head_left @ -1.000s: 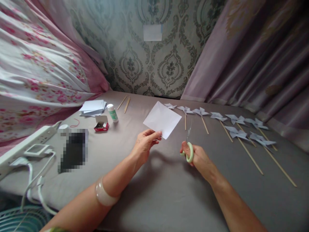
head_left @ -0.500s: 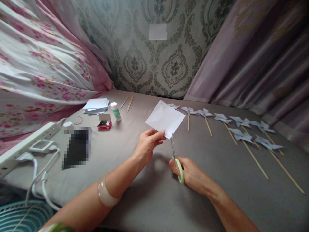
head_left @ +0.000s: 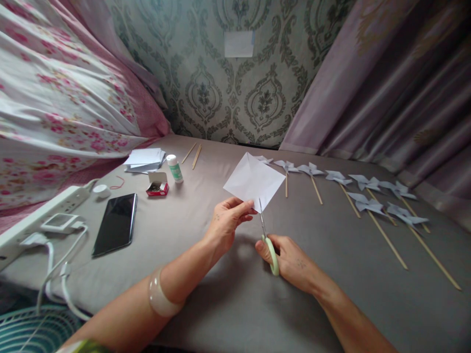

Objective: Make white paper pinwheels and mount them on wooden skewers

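Note:
A square sheet of white paper (head_left: 253, 179) with faint crease lines is pinched at its lower corner by my left hand (head_left: 230, 220), thumb on top. It is held up above the grey cloth, one corner pointing away from me. In my right hand (head_left: 290, 257) is a pair of scissors (head_left: 271, 252) with pale green handles, thumb and fingers around the loops. The scissor blades meet the paper's near corner, just right of my left fingertips. How deep the cut runs is hard to tell.
Several paper pinwheels (head_left: 364, 203) on wooden sticks lie to the right. At the left are a stack of paper (head_left: 145, 158), a glue bottle (head_left: 174, 169), a small red box (head_left: 157, 186), a phone (head_left: 116, 223), a white cap (head_left: 101, 191) and a power strip (head_left: 44, 220). Loose sticks (head_left: 196, 157) lie farther back.
My right hand has brought the scissors left and up to the paper, and the blades are now at its near corner. My left hand keeps its pinch on the paper.

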`<state>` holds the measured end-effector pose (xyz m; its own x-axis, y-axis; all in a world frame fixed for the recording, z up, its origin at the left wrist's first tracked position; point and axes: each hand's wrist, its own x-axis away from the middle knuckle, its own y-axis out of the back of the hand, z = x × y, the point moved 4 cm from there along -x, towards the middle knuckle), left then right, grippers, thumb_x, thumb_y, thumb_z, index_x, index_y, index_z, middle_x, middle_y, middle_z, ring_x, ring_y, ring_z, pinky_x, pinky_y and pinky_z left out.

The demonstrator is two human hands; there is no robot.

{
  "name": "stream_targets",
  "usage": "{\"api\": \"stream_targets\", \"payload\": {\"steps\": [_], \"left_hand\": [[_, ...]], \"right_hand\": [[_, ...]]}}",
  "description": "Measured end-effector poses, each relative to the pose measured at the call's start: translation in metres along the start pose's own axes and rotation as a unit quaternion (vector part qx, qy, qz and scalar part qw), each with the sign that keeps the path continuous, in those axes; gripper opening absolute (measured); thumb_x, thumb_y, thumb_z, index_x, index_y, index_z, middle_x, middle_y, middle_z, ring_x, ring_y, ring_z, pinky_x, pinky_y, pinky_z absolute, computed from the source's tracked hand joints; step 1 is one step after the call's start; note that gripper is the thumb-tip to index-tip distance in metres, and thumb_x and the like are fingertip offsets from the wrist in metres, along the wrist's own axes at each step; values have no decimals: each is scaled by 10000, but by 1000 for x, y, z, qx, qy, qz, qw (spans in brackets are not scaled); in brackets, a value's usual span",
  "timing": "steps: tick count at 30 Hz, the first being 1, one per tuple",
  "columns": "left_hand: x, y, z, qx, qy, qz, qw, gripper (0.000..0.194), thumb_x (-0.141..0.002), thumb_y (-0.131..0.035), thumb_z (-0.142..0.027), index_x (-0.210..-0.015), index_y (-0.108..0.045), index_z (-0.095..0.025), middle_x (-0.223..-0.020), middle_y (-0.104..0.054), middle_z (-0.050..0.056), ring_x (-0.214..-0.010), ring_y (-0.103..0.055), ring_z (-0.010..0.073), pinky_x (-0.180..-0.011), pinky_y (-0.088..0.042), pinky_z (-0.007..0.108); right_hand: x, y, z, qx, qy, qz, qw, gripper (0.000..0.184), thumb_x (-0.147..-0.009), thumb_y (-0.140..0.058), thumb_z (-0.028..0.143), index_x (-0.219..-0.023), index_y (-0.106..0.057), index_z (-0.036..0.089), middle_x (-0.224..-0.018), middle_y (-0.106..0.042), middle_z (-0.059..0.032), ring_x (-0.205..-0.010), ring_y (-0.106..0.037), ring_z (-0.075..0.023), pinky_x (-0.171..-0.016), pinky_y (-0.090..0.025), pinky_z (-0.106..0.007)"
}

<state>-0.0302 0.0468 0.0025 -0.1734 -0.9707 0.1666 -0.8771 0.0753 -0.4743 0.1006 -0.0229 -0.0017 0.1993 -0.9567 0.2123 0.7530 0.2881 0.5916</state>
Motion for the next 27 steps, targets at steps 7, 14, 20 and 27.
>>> {"api": "stream_targets", "payload": {"steps": [7, 14, 20, 27], "left_hand": [[1, -1, 1, 5, 0, -4, 1000, 245, -563, -822, -300, -617, -654, -130, -658, -658, 35, -648, -618, 125, -644, -460, 244], [3, -2, 2, 14, 0, -3, 1000, 233, -574, -818, -292, -639, -667, -128, -667, -656, 27, -656, -620, 122, -650, -466, 241], [3, -2, 5, 24, -1, 2, 1000, 224, -590, -815, -284, -618, -655, -129, -651, -655, 24, -652, -624, 119, -649, -474, 233], [3, -3, 4, 28, 3, -5, 1000, 245, -565, -832, -287, -607, -649, -129, -638, -648, 25, -645, -625, 124, -651, -484, 239]], "right_hand": [[0, 1, 1, -11, 1, -13, 1000, 432, -824, -514, 559, -623, -462, 180, -573, -395, 45, -560, -359, -102, -519, -259, -258], [0, 1, -1, -7, -1, -17, 1000, 446, -822, -510, 580, -627, -472, 180, -574, -413, 40, -559, -376, -106, -524, -268, -256], [-1, 1, -2, -9, -3, -24, 1000, 476, -810, -507, 613, -614, -460, 182, -566, -393, 46, -557, -355, -102, -522, -262, -252], [-1, 2, 0, -5, -9, -37, 999, 501, -798, -503, 636, -594, -463, 180, -556, -397, 41, -551, -360, -103, -511, -267, -251]]}}
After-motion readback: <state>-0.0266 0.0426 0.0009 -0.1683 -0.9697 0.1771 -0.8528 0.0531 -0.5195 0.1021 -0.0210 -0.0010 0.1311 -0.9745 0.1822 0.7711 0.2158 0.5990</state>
